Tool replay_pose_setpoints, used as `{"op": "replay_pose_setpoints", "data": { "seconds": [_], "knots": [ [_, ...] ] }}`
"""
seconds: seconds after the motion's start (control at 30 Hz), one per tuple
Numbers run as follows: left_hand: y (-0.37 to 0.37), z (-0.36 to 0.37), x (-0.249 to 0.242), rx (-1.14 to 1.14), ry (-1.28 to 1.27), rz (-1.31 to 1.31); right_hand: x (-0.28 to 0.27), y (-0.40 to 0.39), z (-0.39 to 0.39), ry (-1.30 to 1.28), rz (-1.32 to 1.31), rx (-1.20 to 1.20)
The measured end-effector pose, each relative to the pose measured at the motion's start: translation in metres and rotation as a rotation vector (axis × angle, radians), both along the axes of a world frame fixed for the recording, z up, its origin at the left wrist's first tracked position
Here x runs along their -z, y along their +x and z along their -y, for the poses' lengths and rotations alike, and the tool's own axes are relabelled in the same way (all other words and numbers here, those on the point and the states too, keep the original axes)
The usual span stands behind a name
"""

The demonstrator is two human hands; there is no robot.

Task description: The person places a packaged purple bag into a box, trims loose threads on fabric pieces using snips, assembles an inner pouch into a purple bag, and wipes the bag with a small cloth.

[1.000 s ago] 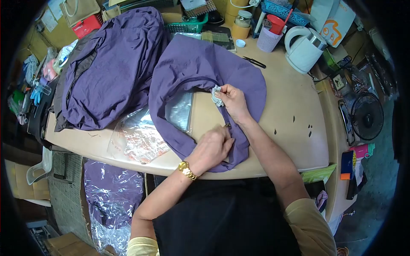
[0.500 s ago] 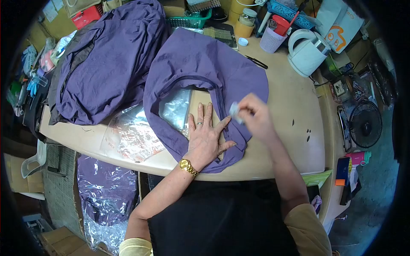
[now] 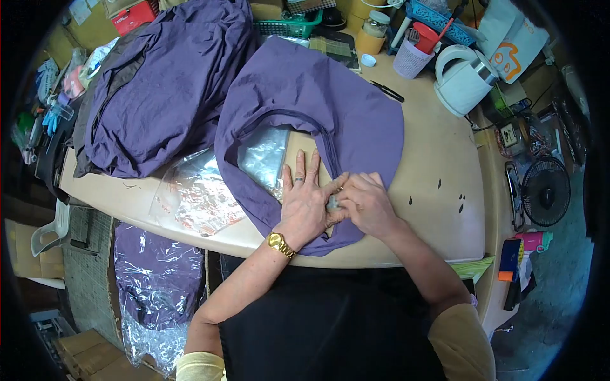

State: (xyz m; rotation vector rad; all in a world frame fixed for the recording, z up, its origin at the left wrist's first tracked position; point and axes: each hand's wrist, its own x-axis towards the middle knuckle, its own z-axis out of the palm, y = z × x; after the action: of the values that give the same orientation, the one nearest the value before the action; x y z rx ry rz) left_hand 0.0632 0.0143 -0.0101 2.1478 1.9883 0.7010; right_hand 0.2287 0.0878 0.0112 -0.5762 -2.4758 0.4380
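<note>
A purple fabric piece (image 3: 365, 130) with a dark zipper (image 3: 328, 155) lies on the table, its zipped edge curving round an opening. My left hand (image 3: 304, 206) rests flat across its lower part, fingers spread, with the fingertips reaching into the opening. Beside it, my right hand (image 3: 368, 206) pinches a small whitish wad (image 3: 332, 202), perhaps cloth or tissue, and presses it on the fabric by my left thumb. My right fingers partly cover the wad. Clear plastic bags (image 3: 197, 197) lie beneath and left of the fabric.
A larger purple garment (image 3: 159, 95) is heaped at the left. Black snips (image 3: 387, 91), a white kettle (image 3: 466, 79) and a lilac basket (image 3: 410, 61) are at the back right. A fan (image 3: 545, 190) stands further right. Bagged purple fabric (image 3: 159, 273) sits below the table's front edge.
My right hand has come down and left with the whitish wad, from above the fabric to against it beside my left hand. My left hand stays in place. The view has shifted slightly.
</note>
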Motion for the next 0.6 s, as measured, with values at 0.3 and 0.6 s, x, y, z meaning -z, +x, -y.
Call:
{"op": "replay_pose_setpoints", "data": {
  "seconds": [0.3,0.6],
  "knots": [
    [0.0,0.0,-0.004,0.03,-0.02,-0.002,-0.005,0.033,0.012,-0.118,0.054,0.089],
    [0.002,0.001,-0.006,0.036,-0.051,-0.025,0.002,0.014,0.005,0.065,0.0,0.223]
  ]
}}
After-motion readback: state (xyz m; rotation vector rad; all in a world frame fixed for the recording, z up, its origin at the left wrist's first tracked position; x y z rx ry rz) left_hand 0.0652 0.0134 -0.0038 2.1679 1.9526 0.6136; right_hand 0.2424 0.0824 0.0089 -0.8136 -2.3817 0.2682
